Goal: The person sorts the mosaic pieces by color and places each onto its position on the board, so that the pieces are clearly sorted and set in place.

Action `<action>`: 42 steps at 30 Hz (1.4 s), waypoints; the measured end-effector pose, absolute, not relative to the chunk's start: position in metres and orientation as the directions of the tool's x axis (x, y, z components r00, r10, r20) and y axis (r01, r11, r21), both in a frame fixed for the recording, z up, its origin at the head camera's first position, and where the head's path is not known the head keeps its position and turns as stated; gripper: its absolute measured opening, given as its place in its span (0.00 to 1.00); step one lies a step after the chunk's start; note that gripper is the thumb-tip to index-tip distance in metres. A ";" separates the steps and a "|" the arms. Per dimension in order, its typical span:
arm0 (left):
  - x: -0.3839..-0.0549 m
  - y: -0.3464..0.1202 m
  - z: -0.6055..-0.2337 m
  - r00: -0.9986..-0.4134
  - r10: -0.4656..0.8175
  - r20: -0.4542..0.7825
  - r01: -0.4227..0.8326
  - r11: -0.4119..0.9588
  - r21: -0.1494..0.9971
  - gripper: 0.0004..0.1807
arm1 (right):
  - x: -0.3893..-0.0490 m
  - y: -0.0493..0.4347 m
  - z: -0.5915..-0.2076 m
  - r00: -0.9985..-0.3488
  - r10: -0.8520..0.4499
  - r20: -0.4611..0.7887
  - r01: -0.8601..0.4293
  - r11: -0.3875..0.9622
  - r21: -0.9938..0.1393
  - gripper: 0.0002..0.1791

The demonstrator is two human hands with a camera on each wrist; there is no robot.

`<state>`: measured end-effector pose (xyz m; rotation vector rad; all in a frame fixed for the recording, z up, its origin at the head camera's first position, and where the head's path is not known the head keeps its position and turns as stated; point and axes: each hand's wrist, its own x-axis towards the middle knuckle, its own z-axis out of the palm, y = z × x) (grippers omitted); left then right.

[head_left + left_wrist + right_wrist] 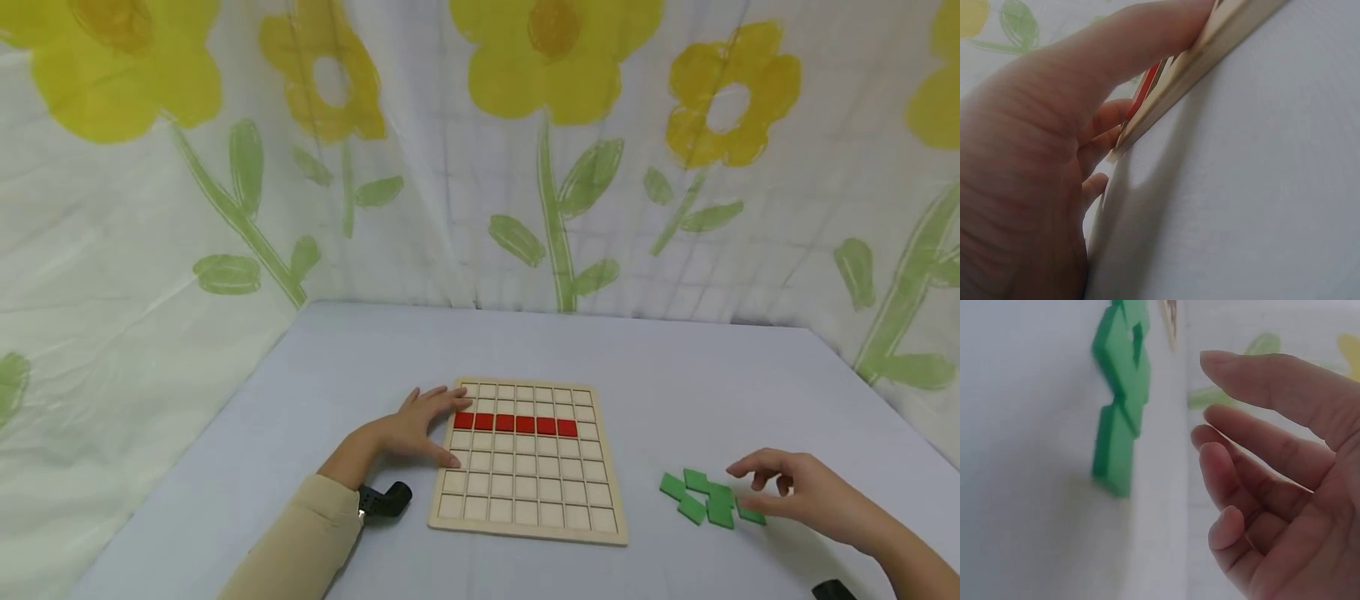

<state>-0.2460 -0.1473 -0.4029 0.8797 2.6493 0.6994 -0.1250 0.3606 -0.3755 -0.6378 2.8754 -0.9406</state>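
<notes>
A wooden grid board (528,533) lies on the table, its square cells in rows. Several red tiles (505,423) fill the third row from the far side, all but its rightmost cell. My left hand (408,429) rests on the board's left edge with fingers spread; in the left wrist view the thumb (1154,31) touches the wooden rim. To the right of the board, several green tiles (720,512) lie in a loose, partly overlapping cluster. Just over the rightmost of these hovers my right hand (813,500), fingers loosely bent and apart, with nothing between them.
The white table (637,358) runs back to a hanging sheet (450,208) printed with yellow flowers. A black wrist strap with a camera (386,500) sits on the left wrist, left of the board. Another black device (832,590) shows near the right forearm.
</notes>
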 end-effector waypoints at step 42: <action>-0.242 -0.147 -0.402 -0.771 0.633 -0.072 0.516 0.686 0.513 0.48 | -0.116 0.393 -0.419 -0.918 -0.365 0.155 -0.367 0.633 -0.681 0.09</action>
